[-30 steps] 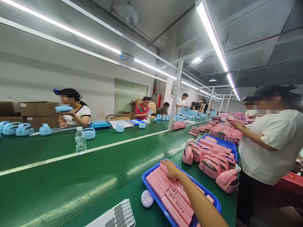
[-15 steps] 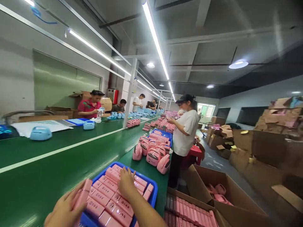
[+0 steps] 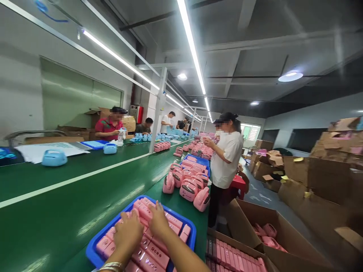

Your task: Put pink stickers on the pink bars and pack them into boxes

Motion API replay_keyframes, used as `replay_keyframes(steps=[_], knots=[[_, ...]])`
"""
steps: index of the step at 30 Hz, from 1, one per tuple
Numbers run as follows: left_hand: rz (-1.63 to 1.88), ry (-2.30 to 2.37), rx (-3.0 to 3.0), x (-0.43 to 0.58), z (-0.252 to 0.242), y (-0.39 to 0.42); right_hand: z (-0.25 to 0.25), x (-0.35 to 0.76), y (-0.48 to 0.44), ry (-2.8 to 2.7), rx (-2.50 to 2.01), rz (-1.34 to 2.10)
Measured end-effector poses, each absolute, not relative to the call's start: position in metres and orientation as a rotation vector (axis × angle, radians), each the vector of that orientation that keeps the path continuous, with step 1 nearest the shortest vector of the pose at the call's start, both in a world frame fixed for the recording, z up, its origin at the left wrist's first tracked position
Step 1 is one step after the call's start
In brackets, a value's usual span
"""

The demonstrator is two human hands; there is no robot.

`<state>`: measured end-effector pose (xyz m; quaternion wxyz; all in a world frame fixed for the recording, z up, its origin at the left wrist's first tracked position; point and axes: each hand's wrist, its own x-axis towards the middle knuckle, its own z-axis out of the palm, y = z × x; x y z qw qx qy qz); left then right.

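A blue tray point(image 3: 90, 247) holds rows of long pink plastic panels point(image 3: 154, 251) with small dark button marks, some stacked in a second layer. My left hand point(image 3: 129, 231), with bracelets at the wrist, reaches over the tray with its fingers bent down around a pink panel, mostly hidden under the palm. Close beside it, my right hand point(image 3: 158, 221) rests on the upper panels with fingers apart, touching their tops.
Several pink handled housings point(image 3: 188, 189) stand beyond the tray on the green bench point(image 3: 113, 185). Open cartons at right hold pink panels point(image 3: 235, 253) and pink housings point(image 3: 269, 236). A co-worker point(image 3: 227, 158) stands ahead; others sit across the line near blue housings point(image 3: 54, 158).
My left hand has moved right, from the tray's left side with a pink panel to over the panels beside my right hand. My right hand stays on the upper panels.
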<state>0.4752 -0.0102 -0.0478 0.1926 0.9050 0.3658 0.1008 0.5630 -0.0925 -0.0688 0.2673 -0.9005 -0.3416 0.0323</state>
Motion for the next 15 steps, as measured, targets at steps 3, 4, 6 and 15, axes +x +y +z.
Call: replay_keyframes(steps=[3, 4, 6, 15], knots=[[0.289, 1.084, 2.538, 0.479, -0.046, -0.01, -0.069, 0.565, -0.092, -0.947, -2.396, 0.069], [0.282, 1.109, 2.516, 0.48, -0.045, -0.01, -0.069, 0.566, -0.091, -0.962, -2.385, 0.07], [0.274, 1.144, 2.459, 0.481, -0.043, -0.008, -0.068, 0.568, -0.089, -0.995, -2.369, 0.079], [0.372, 1.166, 2.187, 0.469, -0.053, 0.011, -0.055, 0.538, -0.096, -1.184, -2.319, 0.041]])
